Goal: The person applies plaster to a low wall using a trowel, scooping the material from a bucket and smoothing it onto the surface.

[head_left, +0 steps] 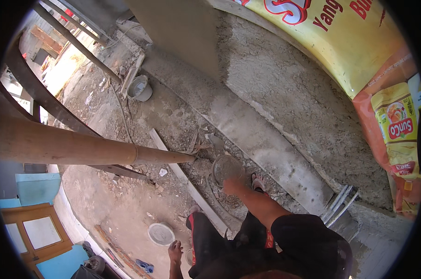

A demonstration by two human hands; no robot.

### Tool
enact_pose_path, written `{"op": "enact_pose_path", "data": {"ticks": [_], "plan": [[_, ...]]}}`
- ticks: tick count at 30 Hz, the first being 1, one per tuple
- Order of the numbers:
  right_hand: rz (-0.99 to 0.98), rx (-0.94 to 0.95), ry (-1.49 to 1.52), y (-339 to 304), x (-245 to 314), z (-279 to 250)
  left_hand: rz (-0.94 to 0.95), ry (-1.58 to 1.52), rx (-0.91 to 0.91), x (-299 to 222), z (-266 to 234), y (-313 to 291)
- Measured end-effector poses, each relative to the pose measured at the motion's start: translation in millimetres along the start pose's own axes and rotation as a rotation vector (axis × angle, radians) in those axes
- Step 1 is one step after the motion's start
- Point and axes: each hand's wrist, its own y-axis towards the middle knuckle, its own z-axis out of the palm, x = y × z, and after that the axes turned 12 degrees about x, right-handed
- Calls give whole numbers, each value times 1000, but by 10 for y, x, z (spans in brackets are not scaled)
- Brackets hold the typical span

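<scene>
My right hand [231, 186] reaches down to the near rim of a round bucket [228, 168] filled with grey mortar. Its fingers look closed, but they are blurred, and what they grip is hidden. Low at my left side hangs my left hand [175, 252], fingers loosely curled and apart, with nothing visible in it. Just beyond it on the ground stands a pale round pail [161, 233] with grey contents. A flat grey piece [215, 141] lies past the mortar bucket.
A bamboo pole [80, 143] slants in from the left above a long wooden plank [187, 181]. A low concrete ledge [247, 130] runs along the wet plastered wall [275, 83]. Another bucket [139, 88] stands farther off. Yellow plastic sheeting [350, 51] hangs at upper right; sandals [144, 266] lie lower left.
</scene>
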Motion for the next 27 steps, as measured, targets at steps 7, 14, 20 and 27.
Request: {"op": "enact_pose_path", "data": {"ticks": [7,14,20,27], "plan": [[-206,167,78,585,-776,596,444,152,-268,-1135,1130,-722],[-547,628,-112,1377,-1044,602,518,-22,-78,-1316,2776,1220],[-602,592,463,2059,-2011,192,908,453,86,-1371,3430,2401],[-358,200,957,2180,-2532,23,939,828,381,-1582,3485,2652]]}}
